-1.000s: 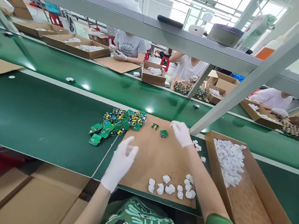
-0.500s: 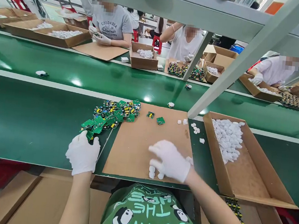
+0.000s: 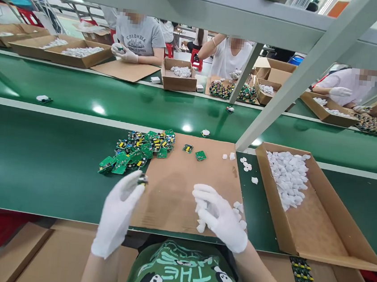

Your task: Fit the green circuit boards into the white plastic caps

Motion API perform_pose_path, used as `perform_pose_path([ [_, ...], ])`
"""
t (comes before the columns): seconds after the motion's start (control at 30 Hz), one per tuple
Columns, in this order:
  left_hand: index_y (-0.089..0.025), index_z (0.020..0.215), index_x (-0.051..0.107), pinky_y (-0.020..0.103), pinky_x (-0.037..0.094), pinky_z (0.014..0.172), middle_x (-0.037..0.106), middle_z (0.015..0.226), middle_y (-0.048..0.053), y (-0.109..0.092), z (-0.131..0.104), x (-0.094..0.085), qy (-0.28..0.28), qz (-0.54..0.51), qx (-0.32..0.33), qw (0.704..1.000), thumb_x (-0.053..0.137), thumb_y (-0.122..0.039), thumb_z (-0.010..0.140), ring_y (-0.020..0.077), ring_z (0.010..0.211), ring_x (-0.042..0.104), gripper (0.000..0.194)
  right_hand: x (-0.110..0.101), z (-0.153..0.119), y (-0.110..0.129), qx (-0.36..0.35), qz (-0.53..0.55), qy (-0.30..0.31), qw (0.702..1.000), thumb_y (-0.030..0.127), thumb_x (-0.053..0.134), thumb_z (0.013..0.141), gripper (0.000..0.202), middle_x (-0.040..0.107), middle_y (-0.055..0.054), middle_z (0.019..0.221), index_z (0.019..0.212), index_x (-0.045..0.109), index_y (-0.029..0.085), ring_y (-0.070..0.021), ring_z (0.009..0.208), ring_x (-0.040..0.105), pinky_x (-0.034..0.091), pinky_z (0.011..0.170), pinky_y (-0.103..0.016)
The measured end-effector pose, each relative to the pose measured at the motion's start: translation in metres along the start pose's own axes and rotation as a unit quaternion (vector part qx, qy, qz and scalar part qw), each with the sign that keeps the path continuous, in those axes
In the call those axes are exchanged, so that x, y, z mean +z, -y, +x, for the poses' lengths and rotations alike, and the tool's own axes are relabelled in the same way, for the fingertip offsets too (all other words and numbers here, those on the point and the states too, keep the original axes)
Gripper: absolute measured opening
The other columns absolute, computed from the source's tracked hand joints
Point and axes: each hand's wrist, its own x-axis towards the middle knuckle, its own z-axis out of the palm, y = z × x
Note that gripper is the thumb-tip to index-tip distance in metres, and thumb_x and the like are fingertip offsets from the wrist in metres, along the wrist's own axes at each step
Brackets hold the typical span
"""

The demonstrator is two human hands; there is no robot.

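Small circuit board [image 3: 142,179] pinched in the gloved left hand [image 3: 118,210], near the left edge of a cardboard sheet [image 3: 174,175], gloved right hand [image 3: 223,218] curled by white pieces [image 3: 201,226], whether gripping one cannot be told, heap of boards [image 3: 136,151] beyond, open carton [image 3: 320,229] rightward on the green surface [image 3: 47,166].

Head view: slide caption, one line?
Left hand holds a board near the board pile; right hand is at white pieces on cardboard.
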Motion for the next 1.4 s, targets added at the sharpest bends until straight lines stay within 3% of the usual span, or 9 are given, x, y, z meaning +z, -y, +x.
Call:
perform_pose_path([
  [0.1,-0.021,0.12,0.07,0.033,0.052,0.098,0.073,0.118,0.009,-0.005,-0.017,0.023,0.12,-0.165,-0.107,0.973,0.082,-0.041,0.077,0.023,0.109,0.067,0.048,-0.009,0.004,0.007,0.103,0.106,-0.01,0.989,0.034,0.069,0.087,0.046,0.06,-0.003,0.104,0.132,0.062,0.029,-0.0031,0.051,0.047,0.053,0.042,-0.02],
  [0.23,-0.018,0.111,0.076,0.03,0.056,0.086,0.077,0.105,0.012,-0.002,-0.026,0.045,0.237,-0.309,-0.225,0.893,0.084,-0.036,0.076,0.0209,0.095,0.07,0.04,-0.019,0.002,0.008,0.108,0.158,-0.053,0.98,0.037,0.084,0.073,0.058,0.064,-0.004,0.103,0.127,0.064,0.028,-0.0063,0.055,0.052,0.049,0.039,-0.018],
  [0.37,-0.017,0.113,0.076,0.03,0.057,0.089,0.077,0.107,0.013,0.002,-0.029,0.059,0.27,-0.354,-0.258,0.857,0.079,-0.03,0.082,0.0205,0.097,0.07,0.033,-0.025,-0.005,0.004,0.093,0.144,-0.046,0.984,0.047,0.079,0.081,0.049,0.068,-0.008,0.093,0.121,0.07,0.021,-0.0127,0.066,0.058,0.049,0.042,-0.019],
  [0.6,-0.019,0.119,0.074,0.022,0.057,0.079,0.075,0.104,0.01,-0.008,-0.036,0.069,0.323,-0.4,-0.331,0.791,0.077,-0.027,0.084,0.0173,0.089,0.072,0.035,-0.029,-0.01,-0.005,0.0,0.115,-0.03,0.993,0.043,0.081,0.077,0.028,0.072,-0.005,0.076,0.084,0.073,0.017,-0.0137,0.049,0.066,0.051,0.044,-0.023],
  [0.7,-0.019,0.117,0.074,0.021,0.057,0.076,0.075,0.102,0.01,-0.01,-0.039,0.07,0.322,-0.384,-0.314,0.806,0.077,-0.028,0.085,0.0165,0.088,0.071,0.034,-0.027,-0.01,-0.001,-0.026,0.108,-0.04,0.993,0.04,0.083,0.073,0.026,0.073,-0.005,0.072,0.08,0.072,0.018,-0.0162,0.047,0.068,0.054,0.046,-0.026],
  [0.9,-0.022,0.117,0.073,0.026,0.058,0.078,0.074,0.105,0.01,-0.015,-0.047,0.071,0.306,-0.287,-0.225,0.879,0.079,-0.036,0.083,0.0195,0.092,0.07,0.037,-0.02,-0.009,0.01,0.002,0.076,-0.082,0.994,0.048,0.082,0.074,0.034,0.066,-0.001,0.061,0.09,0.075,0.018,-0.0132,0.042,0.061,0.054,0.041,-0.025],
  [1.07,-0.025,0.117,0.073,0.036,0.059,0.089,0.072,0.117,0.01,-0.018,-0.049,0.073,0.281,-0.255,-0.197,0.904,0.085,-0.036,0.076,0.0253,0.104,0.069,0.044,-0.015,-0.008,0.021,-0.104,-0.024,-0.006,0.994,0.042,0.063,0.093,0.033,0.063,-0.008,0.119,0.122,0.071,0.028,-0.0121,0.069,0.065,0.059,0.051,-0.025],
  [1.2,-0.024,0.114,0.075,0.042,0.058,0.092,0.074,0.117,0.011,-0.014,-0.049,0.073,0.277,-0.269,-0.174,0.906,0.077,-0.044,0.083,0.0276,0.105,0.069,0.037,-0.005,-0.008,0.026,-0.161,-0.131,-0.065,0.976,0.03,0.056,0.098,0.026,0.066,-0.006,0.108,0.119,0.071,0.03,-0.0192,0.097,0.067,0.062,0.081,-0.035],
  [1.4,-0.027,0.126,0.071,0.041,0.052,0.104,0.069,0.131,0.01,-0.012,-0.049,0.069,0.272,-0.198,-0.111,0.935,0.077,-0.042,0.083,0.0311,0.124,0.061,0.046,0.001,-0.008,0.027,-0.146,-0.149,-0.114,0.971,0.028,0.068,0.088,0.012,0.068,-0.008,0.113,0.099,0.074,0.026,-0.0215,0.092,0.069,0.062,0.081,-0.039],
])
